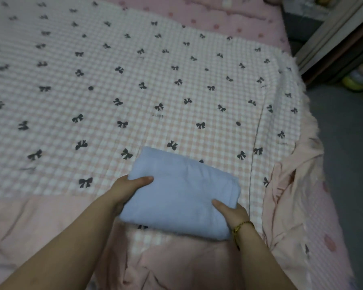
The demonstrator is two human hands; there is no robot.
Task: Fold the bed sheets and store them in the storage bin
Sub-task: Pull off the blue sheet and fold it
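1. My left hand (127, 190) grips the left edge of the folded blue sheet (182, 193). The thumb lies flat across the top and the fingers are tucked out of sight beneath the cloth.
2. My right hand (232, 212) holds the near right corner of the same bundle in the same way, thumb on top and the rest of the fingers hidden under the fold. A thin gold bracelet (242, 226) sits on that wrist.
3. The sheet is folded into a thick, roughly rectangular pad, turned a little so its far corner points away from me and to the left. It is held between both hands over the near part of the bed (whether its underside touches the bedding or hangs just above it, I cannot tell).
4. Below it is a pink-and-white checked cover (134, 80) printed with small dark bows and spread flat across most of the bed.
5. A plain pink quilt (40, 216) lies rumpled along the near edge, under my forearms, and bunches down the right side of the bed.
6. Past the bed's right edge is a grey floor (344, 143). At the top right stands a pale door frame (333, 38), with some yellow-green things (360, 78) low beside it, too blurred to name.
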